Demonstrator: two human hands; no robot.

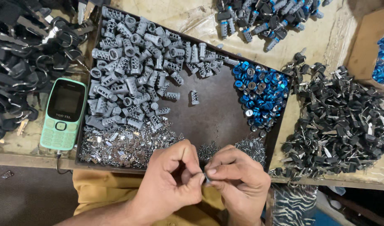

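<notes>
My left hand [171,180] and my right hand [238,178] meet at the near edge of a dark metal tray [217,117]. Their fingertips pinch together on a small metal part [205,178], mostly hidden between the fingers. In the tray lie a heap of grey lock cylinders [133,71] at the left, a pile of blue round caps [261,94] at the right, small shiny metal plates [125,146] at the near left, and tiny springs or pins [250,146] near my right hand.
A mint-green keypad phone [63,114] lies left of the tray, with black-headed keys [20,62] beyond it. Another pile of black keys [338,125] sits on the right. Assembled cylinders with keys [263,16] lie at the top, a cardboard box [368,46] at top right.
</notes>
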